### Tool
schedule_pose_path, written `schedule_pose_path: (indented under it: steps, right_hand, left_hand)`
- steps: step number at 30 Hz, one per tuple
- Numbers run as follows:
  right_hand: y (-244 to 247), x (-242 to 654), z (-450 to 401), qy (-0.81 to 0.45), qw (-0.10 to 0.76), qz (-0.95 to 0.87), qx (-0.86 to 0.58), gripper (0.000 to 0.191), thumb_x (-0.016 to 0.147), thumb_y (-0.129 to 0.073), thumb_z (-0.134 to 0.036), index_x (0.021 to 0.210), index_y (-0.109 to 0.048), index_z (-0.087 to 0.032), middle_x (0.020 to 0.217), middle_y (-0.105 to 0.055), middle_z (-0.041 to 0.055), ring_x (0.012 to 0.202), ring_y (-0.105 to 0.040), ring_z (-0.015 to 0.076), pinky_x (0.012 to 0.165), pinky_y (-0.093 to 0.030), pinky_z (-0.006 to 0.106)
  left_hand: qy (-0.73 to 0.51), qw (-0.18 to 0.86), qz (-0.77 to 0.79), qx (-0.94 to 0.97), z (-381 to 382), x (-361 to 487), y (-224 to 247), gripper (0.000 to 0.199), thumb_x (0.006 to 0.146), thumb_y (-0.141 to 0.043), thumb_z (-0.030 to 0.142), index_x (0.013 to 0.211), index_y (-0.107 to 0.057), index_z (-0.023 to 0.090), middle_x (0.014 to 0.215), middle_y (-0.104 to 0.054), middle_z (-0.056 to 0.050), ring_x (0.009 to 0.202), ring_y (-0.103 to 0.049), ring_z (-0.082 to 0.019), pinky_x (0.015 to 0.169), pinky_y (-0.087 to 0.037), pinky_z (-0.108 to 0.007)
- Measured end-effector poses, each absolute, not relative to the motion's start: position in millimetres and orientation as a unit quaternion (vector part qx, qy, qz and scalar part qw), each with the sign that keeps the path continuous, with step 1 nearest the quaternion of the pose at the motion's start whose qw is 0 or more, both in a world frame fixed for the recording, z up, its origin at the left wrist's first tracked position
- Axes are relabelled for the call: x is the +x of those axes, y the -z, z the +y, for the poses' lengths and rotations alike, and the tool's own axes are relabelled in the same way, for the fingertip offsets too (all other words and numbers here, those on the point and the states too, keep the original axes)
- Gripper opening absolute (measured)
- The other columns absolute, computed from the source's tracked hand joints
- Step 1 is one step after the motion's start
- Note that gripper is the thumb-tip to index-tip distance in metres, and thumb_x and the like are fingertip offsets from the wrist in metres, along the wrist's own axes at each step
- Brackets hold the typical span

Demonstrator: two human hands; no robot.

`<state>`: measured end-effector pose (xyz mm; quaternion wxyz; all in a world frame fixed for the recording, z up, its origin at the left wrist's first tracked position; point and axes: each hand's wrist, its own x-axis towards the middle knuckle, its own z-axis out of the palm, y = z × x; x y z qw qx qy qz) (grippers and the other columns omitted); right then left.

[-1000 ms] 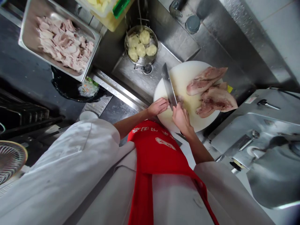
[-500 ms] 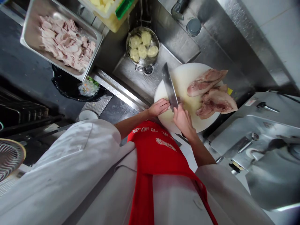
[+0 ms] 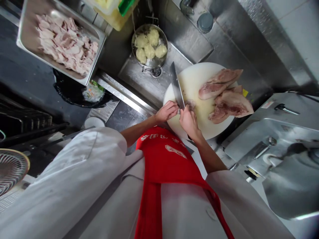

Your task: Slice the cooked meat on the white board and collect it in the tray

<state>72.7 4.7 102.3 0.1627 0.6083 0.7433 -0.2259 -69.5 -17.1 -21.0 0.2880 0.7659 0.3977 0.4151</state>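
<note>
A round white cutting board (image 3: 199, 71) lies over the sink's right side. My right hand (image 3: 188, 122) is closed round the handle end of a wide-bladed knife (image 3: 176, 86), whose tip points away from me. Just left of the blade, at the board's near left edge, my left hand (image 3: 167, 111) has its fingers curled together; what they hold, if anything, is too small to name. A small piece of meat (image 3: 190, 103) shows beside the blade. Two larger pieces, an upper meat piece (image 3: 216, 83) and a lower meat piece (image 3: 234, 104), rest on the board's right side.
A metal tray (image 3: 25, 36) of sliced meat is at upper left, above a black bin bag (image 3: 67, 94). A round pot (image 3: 149, 64) with pale pieces in water stands in the sink (image 3: 139, 79). At right is a metal machine (image 3: 286, 196).
The camera view has shifted slightly. My right hand and the knife have moved a little left, uncovering more of the small meat piece beside the blade.
</note>
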Motion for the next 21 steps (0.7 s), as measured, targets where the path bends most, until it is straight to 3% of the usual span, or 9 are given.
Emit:
schedule_pose_path:
  steps: [4, 14, 21]
  right_hand:
    - [-111.3, 79.0, 5.7, 0.223, 0.166, 0.749, 0.602, 0.033, 0.101, -0.027, -0.028, 0.117, -0.050, -0.010, 0.095, -0.070, 0.0170, 0.085, -0.067, 0.0266, 0.071, -0.042, 0.033]
    - [-146.1, 111.7, -39.2, 0.241, 0.280, 0.722, 0.585, 0.031, 0.102, -0.028, -0.030, 0.111, -0.052, -0.011, 0.082, -0.071, 0.0145, 0.078, -0.068, 0.0258, 0.067, -0.039, 0.031]
    - [-116.4, 73.9, 1.4, 0.220, 0.187, 0.749, 0.597, 0.034, 0.102, -0.026, -0.028, 0.118, -0.050, -0.010, 0.097, -0.070, 0.0193, 0.084, -0.067, 0.0265, 0.068, -0.040, 0.032]
  left_hand:
    - [-0.413, 0.299, 0.392, 0.765, -19.8, -67.1, 24.8, 0.033, 0.100, -0.043, 0.040, 0.114, -0.061, 0.016, 0.105, -0.062, -0.014, 0.106, -0.056, -0.023, 0.092, -0.050, -0.043]
    - [-0.396, 0.281, 0.400, 0.777, -20.5, -63.7, 35.8, 0.032, 0.102, -0.038, 0.034, 0.114, -0.060, 0.014, 0.106, -0.062, -0.016, 0.104, -0.058, -0.022, 0.090, -0.051, -0.043]
    - [-0.386, 0.310, 0.401, 0.770, -20.9, -64.5, 35.9, 0.038, 0.102, -0.036, 0.040, 0.113, -0.060, 0.013, 0.106, -0.062, -0.017, 0.108, -0.057, -0.024, 0.093, -0.050, -0.046]
